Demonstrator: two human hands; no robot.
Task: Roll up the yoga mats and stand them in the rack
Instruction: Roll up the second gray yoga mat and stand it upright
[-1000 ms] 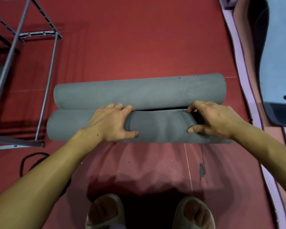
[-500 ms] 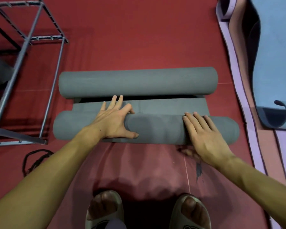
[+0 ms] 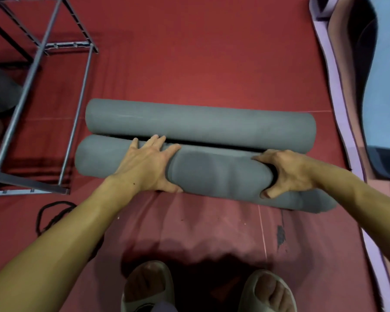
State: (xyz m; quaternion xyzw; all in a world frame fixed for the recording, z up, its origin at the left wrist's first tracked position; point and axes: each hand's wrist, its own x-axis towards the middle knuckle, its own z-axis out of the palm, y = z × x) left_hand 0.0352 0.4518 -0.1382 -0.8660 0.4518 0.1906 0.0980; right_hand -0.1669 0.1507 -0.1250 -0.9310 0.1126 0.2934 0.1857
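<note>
Nearest the camera, two feet in pale open-toed rubber sandals (image 3: 266,291) stand on the dark red padded floor (image 3: 200,52). Just beyond them lies the near grey foam yoga-mat roll (image 3: 214,174), lengthwise across the view, and both hands are on it. The left hand (image 3: 148,164) lies over the roll's top with fingers stretched forward and the thumb hooked down the near side, pressing a dent into the foam. The right hand (image 3: 288,173) clamps the same roll to the right of the left one, its fingers curled over the far side and its thumb tucked under the near side; the foam bulges between the two grips. Directly behind the fingers, touching the held roll, rests a second grey foam roll (image 3: 200,124). Left of the left hand stands the grey metal tube rack (image 3: 76,118), and a black cord (image 3: 52,218) loops on the floor near that forearm. Far right of the right hand lie a lilac mat edge (image 3: 334,86) and a light blue mat (image 3: 385,75).
</note>
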